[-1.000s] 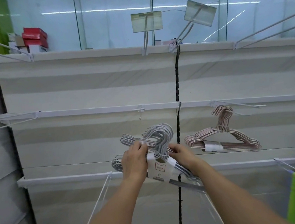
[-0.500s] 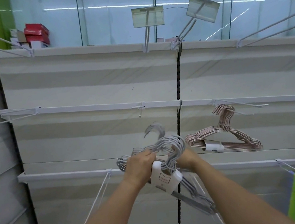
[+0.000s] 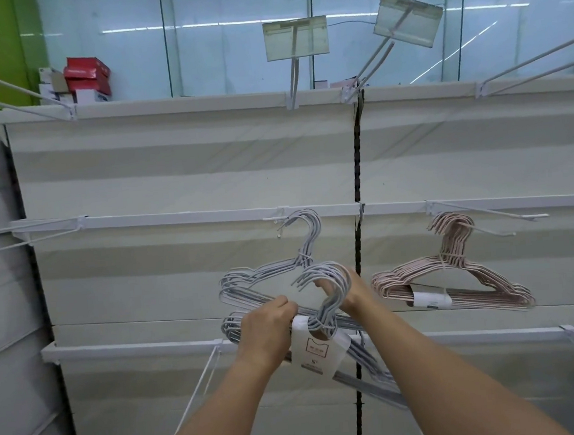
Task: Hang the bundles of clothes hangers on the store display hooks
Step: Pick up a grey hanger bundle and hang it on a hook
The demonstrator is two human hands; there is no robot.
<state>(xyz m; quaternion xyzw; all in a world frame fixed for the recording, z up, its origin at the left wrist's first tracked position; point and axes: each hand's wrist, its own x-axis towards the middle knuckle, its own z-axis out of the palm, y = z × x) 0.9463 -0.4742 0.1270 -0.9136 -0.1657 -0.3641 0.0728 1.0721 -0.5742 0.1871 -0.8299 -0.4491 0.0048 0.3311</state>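
Grey hanger bundle (image 3: 270,280): I lift its crooks toward the display hook (image 3: 280,217), below the rail.
Left hand (image 3: 268,325): closed around both bundles, steadying them.
Right hand (image 3: 348,291): gripping the labelled bundle (image 3: 324,320).

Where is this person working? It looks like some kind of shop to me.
Most likely a retail store aisle being stocked. White display hooks jut from shelving rails, clear price tag holders stand on top, and a pink hanger bundle with a paper label already hangs there.
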